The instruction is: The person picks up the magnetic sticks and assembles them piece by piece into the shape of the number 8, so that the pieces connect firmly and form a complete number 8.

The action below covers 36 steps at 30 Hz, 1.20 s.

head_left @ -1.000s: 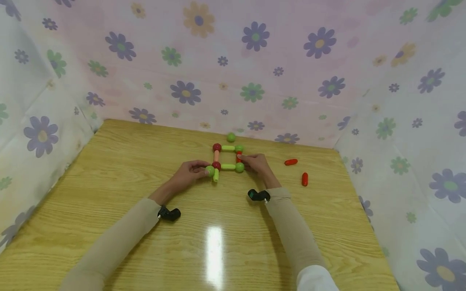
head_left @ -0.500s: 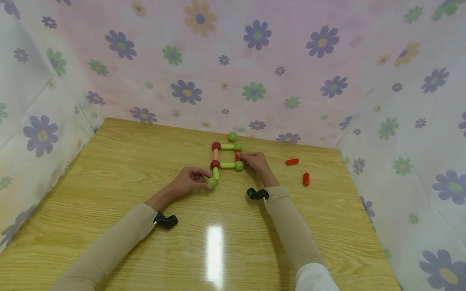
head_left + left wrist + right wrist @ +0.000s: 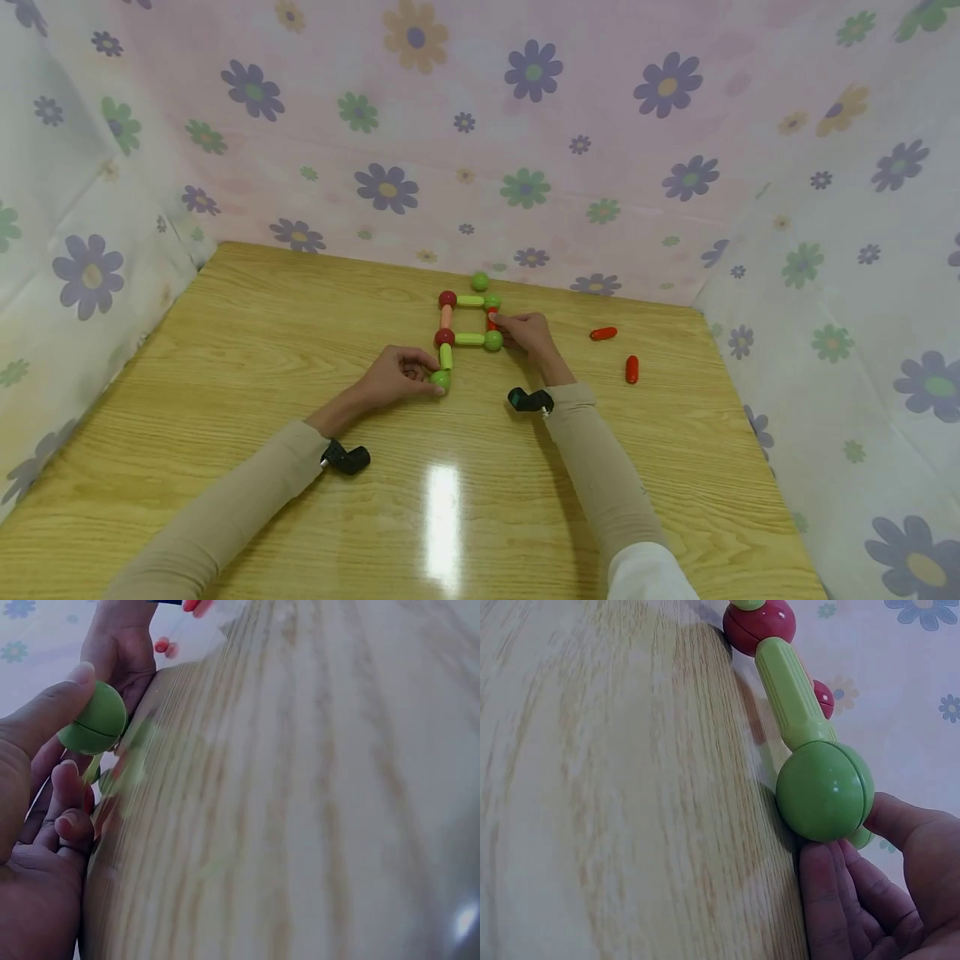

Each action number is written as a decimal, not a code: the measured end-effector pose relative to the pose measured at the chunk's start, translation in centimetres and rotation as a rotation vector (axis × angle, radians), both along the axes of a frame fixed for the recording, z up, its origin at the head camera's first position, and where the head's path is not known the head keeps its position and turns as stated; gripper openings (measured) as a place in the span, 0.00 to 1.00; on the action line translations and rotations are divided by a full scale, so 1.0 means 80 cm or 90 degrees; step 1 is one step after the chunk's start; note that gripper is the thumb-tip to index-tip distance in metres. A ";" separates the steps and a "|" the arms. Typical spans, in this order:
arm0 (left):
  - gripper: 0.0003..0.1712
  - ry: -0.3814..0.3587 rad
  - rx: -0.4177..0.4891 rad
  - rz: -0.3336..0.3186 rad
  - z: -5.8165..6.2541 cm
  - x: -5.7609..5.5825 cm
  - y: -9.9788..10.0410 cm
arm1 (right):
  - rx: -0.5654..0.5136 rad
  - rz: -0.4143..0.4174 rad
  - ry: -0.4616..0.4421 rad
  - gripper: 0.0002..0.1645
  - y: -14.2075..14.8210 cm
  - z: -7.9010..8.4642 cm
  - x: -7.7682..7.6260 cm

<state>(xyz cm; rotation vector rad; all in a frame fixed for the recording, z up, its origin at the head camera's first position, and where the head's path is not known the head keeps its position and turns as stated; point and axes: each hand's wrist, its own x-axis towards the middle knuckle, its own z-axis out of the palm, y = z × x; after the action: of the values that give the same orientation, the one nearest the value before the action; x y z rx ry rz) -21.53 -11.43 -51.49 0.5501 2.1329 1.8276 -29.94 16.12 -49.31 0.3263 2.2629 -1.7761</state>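
Note:
On the table lies a square of toy rods and balls. Dark red balls point(image 3: 445, 337) form its left corners and green balls point(image 3: 493, 340) its right ones. An orange rod point(image 3: 446, 318) makes the left side; yellow-green rods point(image 3: 470, 339) run along near and far sides. Another yellow-green rod point(image 3: 446, 357) extends from the near left corner toward the person. At its near end, the left hand point(image 3: 393, 375) pinches a green ball point(image 3: 97, 720) between thumb and finger. The right hand point(image 3: 528, 333) pinches the red rod point(image 3: 491, 327) on the square's right side, partly covering it.
One loose green ball point(image 3: 480, 281) sits behind the square by the flowered backdrop point(image 3: 420, 125). Off to the right lie two loose red rods point(image 3: 603, 333), apart from each other. Flowered cloth also stands along both sides of the wooden table point(image 3: 300, 317).
The left hand has moved its green ball from beside the near left red ball toward the person, to the yellow-green rod's near end. The right hand keeps its hold.

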 end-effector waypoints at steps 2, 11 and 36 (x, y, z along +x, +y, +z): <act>0.17 -0.005 -0.005 0.007 0.001 0.000 0.001 | 0.003 -0.003 0.001 0.28 -0.001 0.000 0.000; 0.16 -0.014 -0.023 0.033 0.001 0.001 0.008 | 0.014 -0.002 0.017 0.28 -0.001 0.000 0.003; 0.19 -0.044 -0.059 0.101 0.006 0.004 0.013 | 0.017 -0.007 0.001 0.28 -0.001 0.002 0.003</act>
<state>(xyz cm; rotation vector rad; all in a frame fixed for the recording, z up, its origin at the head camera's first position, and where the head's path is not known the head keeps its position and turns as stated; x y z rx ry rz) -21.24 -10.38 -51.03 0.2996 2.2577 1.7876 -29.74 16.04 -49.16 0.3445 2.2920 -1.7530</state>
